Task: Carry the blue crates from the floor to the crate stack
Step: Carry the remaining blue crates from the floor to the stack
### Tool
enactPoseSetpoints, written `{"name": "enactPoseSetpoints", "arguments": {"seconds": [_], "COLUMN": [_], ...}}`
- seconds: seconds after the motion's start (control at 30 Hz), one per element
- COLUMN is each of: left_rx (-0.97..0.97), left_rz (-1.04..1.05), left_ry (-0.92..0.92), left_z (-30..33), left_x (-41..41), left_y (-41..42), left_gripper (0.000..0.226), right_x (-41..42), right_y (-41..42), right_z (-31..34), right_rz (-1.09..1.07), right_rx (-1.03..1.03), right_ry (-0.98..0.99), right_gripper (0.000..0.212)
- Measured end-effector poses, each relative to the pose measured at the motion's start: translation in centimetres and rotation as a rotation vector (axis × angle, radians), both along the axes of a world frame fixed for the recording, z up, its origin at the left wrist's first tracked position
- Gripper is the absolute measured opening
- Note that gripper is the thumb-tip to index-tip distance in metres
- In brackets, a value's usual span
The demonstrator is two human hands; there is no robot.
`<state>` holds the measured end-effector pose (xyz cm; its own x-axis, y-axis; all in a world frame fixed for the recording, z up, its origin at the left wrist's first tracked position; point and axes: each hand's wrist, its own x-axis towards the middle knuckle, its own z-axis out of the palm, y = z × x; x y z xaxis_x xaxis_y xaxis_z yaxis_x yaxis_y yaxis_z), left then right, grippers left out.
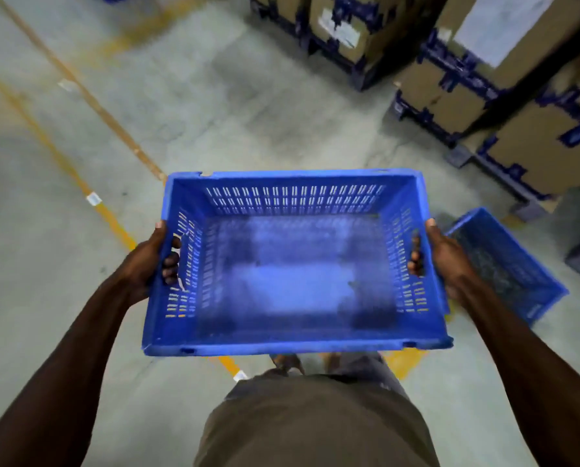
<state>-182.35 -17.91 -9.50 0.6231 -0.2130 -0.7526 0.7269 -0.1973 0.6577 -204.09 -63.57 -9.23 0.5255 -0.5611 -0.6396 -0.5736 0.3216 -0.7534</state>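
Gripping the two short ends of an empty blue plastic crate with slotted walls [295, 271], the person holds it level in front of the waist, clear of the grey concrete floor [214, 112]. The left hand [147, 264] clasps the left end wall: its thumb lies along the rim, and its fingers [171, 261] curl through the handle opening so that their tips show inside the crate. The right hand [445, 261] clasps the right end wall the same way, thumb on the rim and fingers hooked through the handle slot. Both arms are bare and reach forward from the lower corners of the view. Below the crate, olive-brown shorts [315, 426] fill the bottom centre, with a foot just visible under the crate's near edge. A second blue slotted plastic crate [507, 264] sits on the floor just to the right of the carried one, turned at an angle and partly hidden behind the right wrist. Yellow painted lines [62, 163] run diagonally across the floor on the left. Brown cardboard boxes on dark blue pallets [484, 79] stand along the upper right, some bearing white paper labels. The picture is somewhat blurred, so the crate's floor shows only as pale smears.
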Motion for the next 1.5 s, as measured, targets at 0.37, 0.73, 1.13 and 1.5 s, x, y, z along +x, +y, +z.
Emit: {"name": "enactPoseSetpoints", "arguments": {"seconds": [0.37,0.73,1.13,1.5], "left_rx": [0.022,0.143,0.158,0.175], "left_rz": [0.394,0.673,0.829,0.724], "left_ry": [-0.103,-0.201,-0.243,-0.243], "left_z": [2.6,7.2,3.4,5.7], "left_x": [19.1,37.4,65.3,100.6], "left_y": [12.8,21.8,36.0,48.5], "left_gripper": [0.056,0.058,0.059,0.058], "right_x": [36.3,67.1,100.8,131.6], "right_y": [8.2,19.5,35.8,46.8], "right_z": [0.6,3.7,2.3,2.9], "right_rz": [0.369,0.595,0.722,0.624], "right_rx": [-0.024,-0.113,-0.209,-0.215], "right_ry": [-0.025,-0.1,-0.169,-0.165], "right_gripper": [0.05,0.051,0.053,0.053]}}
